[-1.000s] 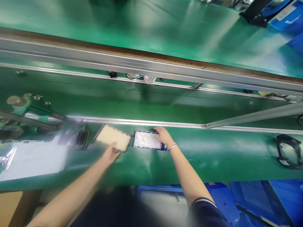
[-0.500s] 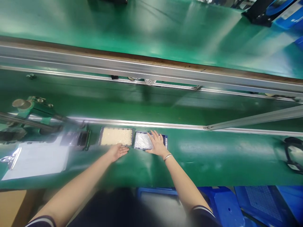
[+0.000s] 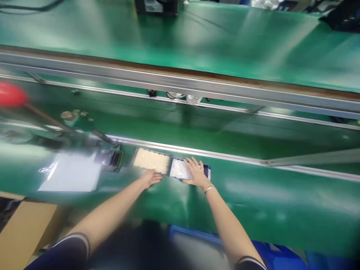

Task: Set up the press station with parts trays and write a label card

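On the far left there is one red knob (image 3: 11,94) on a long handle, part of a blurry press tool. Next to it one white paper sheet (image 3: 71,176) lies on the green table (image 3: 253,202). Just right of the sheet is one small dark block (image 3: 108,157).

Then come two flat trays, side by side and touching. The tray with pale bits (image 3: 151,160) is on the left. The shiny tray (image 3: 182,169) is on the right.

The left hand (image 3: 151,177) lies flat and open at the near edge of the tray with pale bits. It touches the edge and holds nothing. The right hand (image 3: 197,174) is spread wide, palm down, on top of the shiny tray. It presses but does not grab. There is one thin bracelet (image 3: 209,188) on that wrist.

To do this well, I think both hands should stay flat and push softly. That way the trays stay lined up and the little bits do not spill. Keep the two trays snug against each other.

Far behind them run long silver rails (image 3: 180,84). Near the bottom right is a blue bin (image 3: 270,251).
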Motion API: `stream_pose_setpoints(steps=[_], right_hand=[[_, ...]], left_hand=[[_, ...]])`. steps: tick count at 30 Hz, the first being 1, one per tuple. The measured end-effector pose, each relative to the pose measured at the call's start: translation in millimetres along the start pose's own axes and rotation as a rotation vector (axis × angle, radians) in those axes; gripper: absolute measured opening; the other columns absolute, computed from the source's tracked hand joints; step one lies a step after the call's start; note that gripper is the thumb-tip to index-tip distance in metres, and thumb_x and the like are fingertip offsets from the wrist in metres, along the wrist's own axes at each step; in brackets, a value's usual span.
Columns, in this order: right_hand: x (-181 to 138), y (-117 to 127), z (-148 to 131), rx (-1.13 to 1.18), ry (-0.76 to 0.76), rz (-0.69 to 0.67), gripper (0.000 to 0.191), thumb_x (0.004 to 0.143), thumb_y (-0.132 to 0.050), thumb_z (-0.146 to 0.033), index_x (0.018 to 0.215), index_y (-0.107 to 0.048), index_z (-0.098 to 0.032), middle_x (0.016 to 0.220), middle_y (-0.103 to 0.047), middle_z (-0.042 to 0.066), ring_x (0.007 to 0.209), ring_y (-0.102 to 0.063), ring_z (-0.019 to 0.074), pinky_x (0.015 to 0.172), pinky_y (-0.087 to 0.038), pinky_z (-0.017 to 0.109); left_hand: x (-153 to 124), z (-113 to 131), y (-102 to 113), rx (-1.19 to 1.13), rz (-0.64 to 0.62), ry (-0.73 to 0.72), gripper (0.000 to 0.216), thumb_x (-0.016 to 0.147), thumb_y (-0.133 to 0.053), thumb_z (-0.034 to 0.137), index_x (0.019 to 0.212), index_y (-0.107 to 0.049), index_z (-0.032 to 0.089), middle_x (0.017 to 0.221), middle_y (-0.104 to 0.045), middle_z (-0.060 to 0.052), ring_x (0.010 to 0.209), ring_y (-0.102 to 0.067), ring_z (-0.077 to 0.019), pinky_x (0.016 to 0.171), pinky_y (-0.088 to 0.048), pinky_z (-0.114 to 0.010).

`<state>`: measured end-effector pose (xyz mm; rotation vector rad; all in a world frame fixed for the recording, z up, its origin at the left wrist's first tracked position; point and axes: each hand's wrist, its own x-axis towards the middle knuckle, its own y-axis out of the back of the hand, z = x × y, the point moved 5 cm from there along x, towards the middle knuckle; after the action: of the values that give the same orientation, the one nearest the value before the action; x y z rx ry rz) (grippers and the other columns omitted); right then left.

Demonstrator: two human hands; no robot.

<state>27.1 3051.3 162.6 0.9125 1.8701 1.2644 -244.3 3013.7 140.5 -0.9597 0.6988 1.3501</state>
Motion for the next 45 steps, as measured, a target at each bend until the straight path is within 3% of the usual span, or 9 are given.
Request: stream_pose_setpoints(steps=[6, 11, 14, 20, 24, 27, 33, 36, 45], right_hand=[[0.3, 3.0, -7.0, -0.12, 0.094, 0.223, 0.091, 0.086, -0.05, -0.067, 0.158, -0.019, -0.02, 0.158, -0.032, 0.016, 0.146, -0.023, 0.0421, 0.109, -0.026, 0.071], [2.2, 36.4, -77.1, -0.028, 0.131, 0.483, 0.07, 0.096, -0.04, -0.06, 0.149, -0.037, -0.015, 0.153, -0.038, 0.022, 0.141, -0.034, 0.042, 0.108, -0.035, 0.064], [-5.8, 20.2, -152.7, 0.081, 0.197, 0.51, 0.057, 0.097, -0.046, -0.05, 0.142, -0.044, -0.015, 0.142, -0.048, 0.021, 0.13, -0.048, 0.0383, 0.106, -0.043, 0.059], [15.1, -92.7, -322.3, 0.186, 0.429, 0.119, 0.044, 0.1, -0.046, -0.035, 0.143, -0.041, -0.025, 0.148, -0.045, 0.011, 0.136, -0.044, 0.0295, 0.108, -0.048, 0.054], [76.2, -125.7, -419.8, 0.179, 0.477, 0.006, 0.052, 0.1, -0.046, -0.032, 0.15, -0.033, -0.023, 0.157, -0.033, 0.011, 0.145, -0.033, 0.0275, 0.117, -0.041, 0.05], [137.2, -136.2, -476.1, 0.149, 0.403, 0.049, 0.056, 0.1, -0.046, -0.033, 0.152, -0.031, -0.02, 0.161, -0.025, 0.012, 0.149, -0.023, 0.0299, 0.119, -0.036, 0.053], [210.2, -168.0, -532.5, 0.038, 0.178, 0.227, 0.058, 0.1, -0.049, -0.038, 0.151, -0.034, -0.015, 0.162, -0.021, 0.016, 0.152, -0.005, 0.0354, 0.12, -0.028, 0.06], [213.7, -178.7, -536.0, -0.038, 0.17, 0.217, 0.057, 0.099, -0.049, -0.037, 0.151, -0.034, -0.018, 0.162, -0.025, 0.013, 0.152, -0.006, 0.0354, 0.119, -0.027, 0.06], [216.9, -182.5, -527.4, -0.09, 0.124, 0.164, 0.055, 0.099, -0.045, -0.028, 0.153, -0.033, -0.023, 0.161, -0.03, 0.009, 0.151, -0.016, 0.0349, 0.115, -0.032, 0.057]], left_hand=[[-10.3, -8.6, 13.4, 0.267, -0.029, -0.073, 0.055, 0.095, -0.04, 0.056, 0.121, -0.054, 0.01, 0.132, -0.061, -0.028, 0.113, -0.067, -0.0309, 0.09, -0.056, -0.043], [-56.7, -31.5, 78.9, 0.516, 0.018, -0.321, 0.039, 0.09, -0.054, 0.049, 0.109, -0.065, 0.017, 0.112, -0.072, -0.013, 0.096, -0.071, -0.0258, 0.086, -0.056, -0.039], [-104.7, -48.6, 161.6, 0.64, 0.26, -0.51, 0.034, 0.092, -0.05, 0.039, 0.112, -0.067, 0.017, 0.113, -0.071, -0.011, 0.103, -0.067, -0.0243, 0.099, -0.05, -0.039], [-168.0, -58.0, 371.9, 0.807, 0.812, -0.63, 0.05, 0.092, -0.047, 0.031, 0.134, -0.05, 0.005, 0.141, -0.052, -0.023, 0.134, -0.046, -0.0316, 0.117, -0.033, -0.05], [-154.4, -30.8, 487.4, 0.982, 0.859, -0.697, 0.066, 0.091, -0.052, 0.04, 0.146, -0.039, 0.007, 0.16, -0.029, -0.022, 0.15, -0.023, -0.0354, 0.12, -0.026, -0.054], [-126.7, -15.5, 545.4, 1.111, 0.778, -0.767, 0.074, 0.091, -0.054, 0.046, 0.153, -0.031, 0.012, 0.166, -0.018, -0.015, 0.153, -0.009, -0.0355, 0.122, -0.019, -0.058], [-103.9, -28.0, 588.6, 1.22, 0.745, -0.89, 0.071, 0.097, -0.042, 0.051, 0.158, -0.024, 0.02, 0.167, -0.013, -0.006, 0.155, -0.006, -0.0261, 0.125, -0.002, -0.052], [-109.5, -30.9, 590.7, 1.275, 0.858, -0.894, 0.068, 0.098, -0.038, 0.052, 0.156, -0.028, 0.019, 0.166, -0.016, -0.007, 0.154, -0.009, -0.0264, 0.125, -0.004, -0.053], [-101.4, -27.2, 592.7, 1.266, 0.844, -0.913, 0.063, 0.097, -0.041, 0.042, 0.154, -0.033, 0.017, 0.164, -0.022, -0.009, 0.153, -0.016, -0.0283, 0.125, -0.002, -0.052]])
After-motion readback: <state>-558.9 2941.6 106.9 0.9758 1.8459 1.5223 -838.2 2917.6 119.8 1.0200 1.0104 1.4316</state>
